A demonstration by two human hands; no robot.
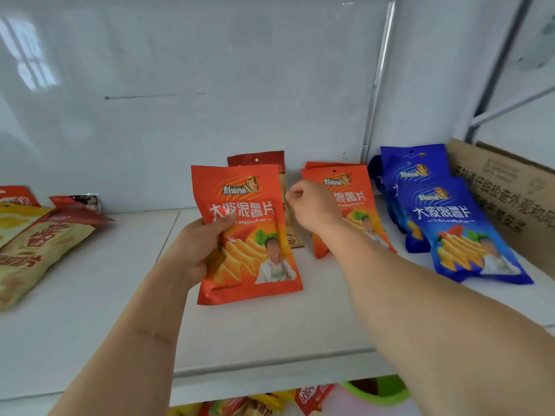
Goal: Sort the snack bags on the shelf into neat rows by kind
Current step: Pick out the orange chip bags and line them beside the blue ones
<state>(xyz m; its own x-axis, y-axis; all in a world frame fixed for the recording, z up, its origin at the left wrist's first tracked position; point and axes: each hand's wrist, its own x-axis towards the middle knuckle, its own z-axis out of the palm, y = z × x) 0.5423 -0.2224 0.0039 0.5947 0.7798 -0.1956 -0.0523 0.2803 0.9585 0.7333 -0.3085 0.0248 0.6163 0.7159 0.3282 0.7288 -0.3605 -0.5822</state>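
Observation:
My left hand [198, 247] grips the left edge of an orange chip bag [249, 235] and holds it upright on the white shelf [270, 331]. My right hand [315, 208] hovers just right of that bag with its fingers curled and nothing visible in them. Behind my right hand, a stack of matching orange bags [354, 199] leans against the back wall. Further right lie several blue bags [450, 223] of the same brand. A dark red and tan bag [258, 159] stands behind the held bag, mostly hidden.
Tan and yellow snack bags [39, 250] lie in a loose pile at the left, with small red packets [78, 202] behind them. A cardboard box [510, 199] stands at the far right. More snacks [255, 406] and a green container [387, 391] show on the shelf below.

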